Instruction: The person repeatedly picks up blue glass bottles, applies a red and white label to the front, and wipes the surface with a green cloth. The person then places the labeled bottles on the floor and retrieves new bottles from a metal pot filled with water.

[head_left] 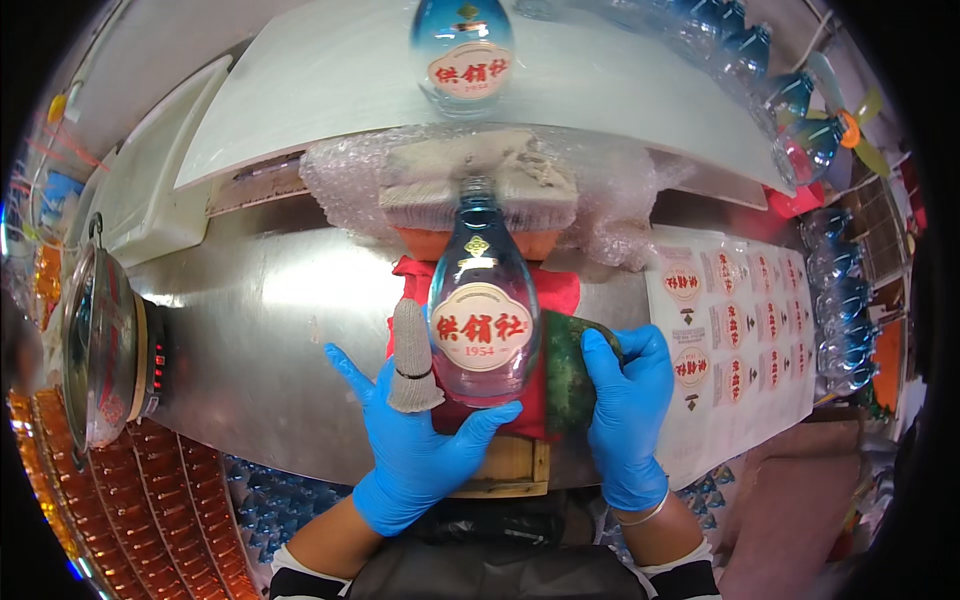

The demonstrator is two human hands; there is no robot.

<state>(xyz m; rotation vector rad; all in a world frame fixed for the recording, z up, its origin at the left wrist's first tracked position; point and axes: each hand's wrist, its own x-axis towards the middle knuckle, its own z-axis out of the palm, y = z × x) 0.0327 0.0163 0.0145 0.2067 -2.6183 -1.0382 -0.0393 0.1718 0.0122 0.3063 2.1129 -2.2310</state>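
A glass bottle (482, 300), blue at the neck and clear pinkish below, lies on a red cloth (559, 287) with its neck pointing away from me. An oval cream label with red characters is on its upper face. My left hand (415, 445), in a blue glove, has its fingers spread. A grey knitted cover (411, 360) sleeves one finger, which lies along the bottle's left side, and the thumb touches near the base. My right hand (628, 415), also gloved, pinches a flat, mottled green pad (567, 372) just right of the bottle. The pad's lower part passes behind my fingers.
A label sheet (735, 340) lies to the right. Beyond the bottle, a padded rest (470, 165) stands amid bubble wrap (345, 185). Another labelled bottle (465, 55) stands on the white board (300, 85). A round pan (100, 350) is at left; several bottles line the right edge.
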